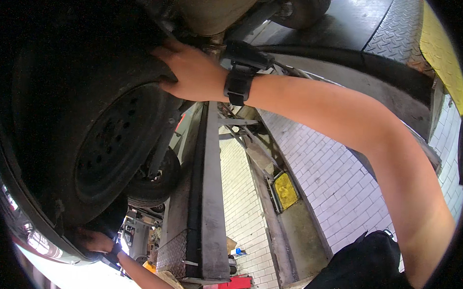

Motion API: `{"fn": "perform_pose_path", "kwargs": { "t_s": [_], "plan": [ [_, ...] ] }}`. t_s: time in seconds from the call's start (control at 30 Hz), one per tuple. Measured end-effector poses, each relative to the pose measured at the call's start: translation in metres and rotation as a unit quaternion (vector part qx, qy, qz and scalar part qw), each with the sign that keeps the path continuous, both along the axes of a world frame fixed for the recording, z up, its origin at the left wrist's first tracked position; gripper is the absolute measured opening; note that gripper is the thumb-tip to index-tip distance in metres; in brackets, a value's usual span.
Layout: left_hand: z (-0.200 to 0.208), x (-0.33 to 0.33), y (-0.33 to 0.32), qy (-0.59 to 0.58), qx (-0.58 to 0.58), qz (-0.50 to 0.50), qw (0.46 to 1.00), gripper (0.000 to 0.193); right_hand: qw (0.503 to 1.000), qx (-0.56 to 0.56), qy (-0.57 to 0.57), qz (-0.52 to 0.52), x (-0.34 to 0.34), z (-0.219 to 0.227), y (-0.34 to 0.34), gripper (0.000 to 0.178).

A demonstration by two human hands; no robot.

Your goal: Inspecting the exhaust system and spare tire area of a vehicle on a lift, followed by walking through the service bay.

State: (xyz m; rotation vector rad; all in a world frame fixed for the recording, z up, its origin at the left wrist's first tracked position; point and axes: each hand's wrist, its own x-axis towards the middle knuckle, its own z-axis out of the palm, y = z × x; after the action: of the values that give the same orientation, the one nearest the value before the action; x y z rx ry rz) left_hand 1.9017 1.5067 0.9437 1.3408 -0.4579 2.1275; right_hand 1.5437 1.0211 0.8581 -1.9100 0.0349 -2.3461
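Note:
A wheel with a black tyre and a dark steel rim (109,135) hangs tilted beneath a raised vehicle, in deep shadow on the left. Over the tyre's upper edge curl the fingers of my right hand (191,69), with the thumb pressed to its side. My left hand (95,240) is at the tyre's lower edge, close to the vehicle's bumper (39,237); its fingers sink into shadow but appear closed against the tyre. A black strapped device (240,73) sits on my right wrist and a dark band (114,252) on my left.
Vehicle underbody parts (215,16) and another tyre (305,9) are overhead. Below run a grey lift ramp (216,210) and its cross braces (237,122). A yellow pad (285,191) lies on the lift frame. White tiles (322,163) cover the floor; a red object (237,283) is at the bottom.

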Motion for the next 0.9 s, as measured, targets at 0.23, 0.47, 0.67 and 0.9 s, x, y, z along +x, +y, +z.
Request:
{"fn": "perform_pose_path", "kwargs": {
  "t_s": [0.23,0.47,0.67,0.9],
  "plan": [
    [-0.003,0.0,0.0,-0.006,0.011,0.039,0.999,0.04,1.0,0.008,0.009,0.003,-0.001,-0.001,0.002,0.062],
    [0.002,0.001,0.0,-0.007,0.023,0.079,0.997,0.042,1.0,0.017,0.004,-0.001,-0.002,-0.002,0.001,0.065],
    [0.012,0.028,0.027,0.003,0.093,0.182,0.979,0.043,1.0,0.019,-0.007,-0.006,0.004,-0.004,0.002,0.068],
    [0.015,0.022,0.04,0.017,0.095,0.117,0.989,0.04,1.0,0.005,-0.022,0.015,0.01,-0.002,0.004,0.066]
  ]
}}
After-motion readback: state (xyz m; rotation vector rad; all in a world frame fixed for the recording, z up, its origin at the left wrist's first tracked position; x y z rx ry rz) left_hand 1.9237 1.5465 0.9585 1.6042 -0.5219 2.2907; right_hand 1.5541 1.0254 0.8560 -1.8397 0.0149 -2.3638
